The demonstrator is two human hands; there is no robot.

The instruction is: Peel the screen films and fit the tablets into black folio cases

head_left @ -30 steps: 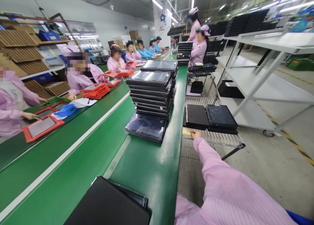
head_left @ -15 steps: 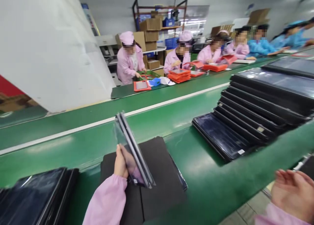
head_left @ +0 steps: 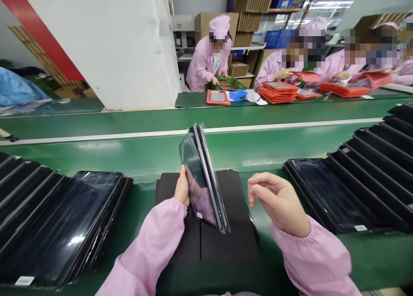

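My left hand [head_left: 182,188] grips a thin dark tablet wrapped in clear film [head_left: 204,177], held upright on its edge above a black folio case [head_left: 213,240] that lies flat on the green bench. My right hand [head_left: 279,201] hovers just right of the tablet, fingers loosely curled and holding nothing. A slanted stack of bagged black tablets [head_left: 61,227] lies at my left. Another such stack [head_left: 355,180] fans out at my right.
A green conveyor belt [head_left: 135,130] with a white stripe runs across beyond the bench. On its far side several people in pink coats handle orange tablet cases [head_left: 278,91]. A large white panel [head_left: 106,46] stands at the back left, cardboard boxes behind.
The view swung from the wire rack at my right to the bench in front. My right hand came in from the right beside the tablet, which my left hand keeps upright.
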